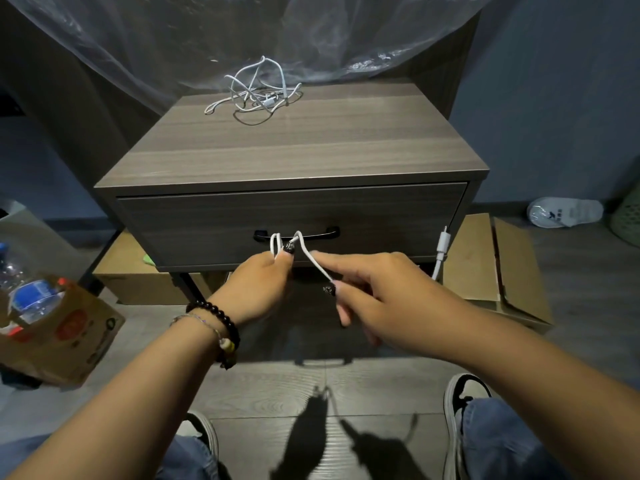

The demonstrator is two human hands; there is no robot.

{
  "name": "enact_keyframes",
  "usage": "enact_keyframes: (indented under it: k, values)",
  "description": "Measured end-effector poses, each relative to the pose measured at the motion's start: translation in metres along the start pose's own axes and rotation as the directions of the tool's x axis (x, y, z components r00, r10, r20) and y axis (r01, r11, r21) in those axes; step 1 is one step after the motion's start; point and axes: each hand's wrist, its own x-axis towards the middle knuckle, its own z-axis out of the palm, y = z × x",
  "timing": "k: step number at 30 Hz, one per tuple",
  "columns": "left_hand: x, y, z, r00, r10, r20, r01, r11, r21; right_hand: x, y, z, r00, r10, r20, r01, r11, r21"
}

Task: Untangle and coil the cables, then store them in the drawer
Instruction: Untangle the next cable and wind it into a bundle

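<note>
A white cable runs between both hands in front of the closed drawer. My left hand grips small loops of it just below the black drawer handle. My right hand pinches the same cable between thumb and forefinger, a little lower and to the right. The cable's free end with its white plug sticks up past my right hand. A tangle of white cables lies at the back of the nightstand top.
Flattened cardboard lies under and right of the nightstand. A cardboard box with water bottles stands at the left. A white slipper lies on the floor at the far right. Clear plastic sheeting hangs behind.
</note>
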Motion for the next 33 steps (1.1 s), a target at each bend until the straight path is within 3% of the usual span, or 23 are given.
enact_keyframes:
  k: [5,11,13,18,21,25,28,30,33]
  values:
    - [-0.015,0.012,0.003,0.982,-0.105,0.156,0.155,0.921,-0.357,-0.001,-0.001,0.000,0.993,-0.032,-0.111,0.011,0.982,-0.187]
    - [-0.017,0.019,-0.004,0.926,-0.103,0.363,0.327,0.701,-0.634,-0.006,-0.008,-0.004,0.987,-0.093,-0.132,0.034,0.917,-0.397]
    - [-0.016,0.018,-0.005,0.922,-0.080,0.380,0.328,0.683,-0.653,-0.008,-0.011,-0.005,0.987,-0.092,-0.134,0.027,0.906,-0.421]
    - [-0.021,0.021,-0.001,0.944,-0.045,0.326,0.222,0.818,-0.530,-0.010,-0.011,-0.003,0.981,-0.136,-0.138,0.055,0.879,-0.473]
    - [-0.021,0.023,-0.001,0.945,-0.060,0.321,0.247,0.774,-0.583,-0.009,-0.011,-0.002,0.983,-0.144,-0.112,0.073,0.872,-0.485]
    - [-0.021,0.024,0.001,0.970,-0.049,0.236,0.196,0.734,-0.650,-0.008,-0.010,0.002,0.990,-0.099,-0.098,0.060,0.938,-0.342]
    - [-0.018,0.026,0.004,0.997,-0.019,0.078,0.065,0.756,-0.652,-0.009,-0.013,0.008,0.998,-0.006,-0.059,0.005,1.000,-0.010]
    - [-0.016,0.028,0.003,1.000,0.014,-0.017,-0.022,0.762,-0.647,-0.010,-0.017,0.011,0.998,0.055,-0.005,-0.053,0.978,0.201]
    - [-0.014,0.028,0.001,0.997,0.048,-0.058,-0.075,0.706,-0.704,-0.010,-0.021,0.009,0.989,0.140,0.044,-0.146,0.928,0.344]
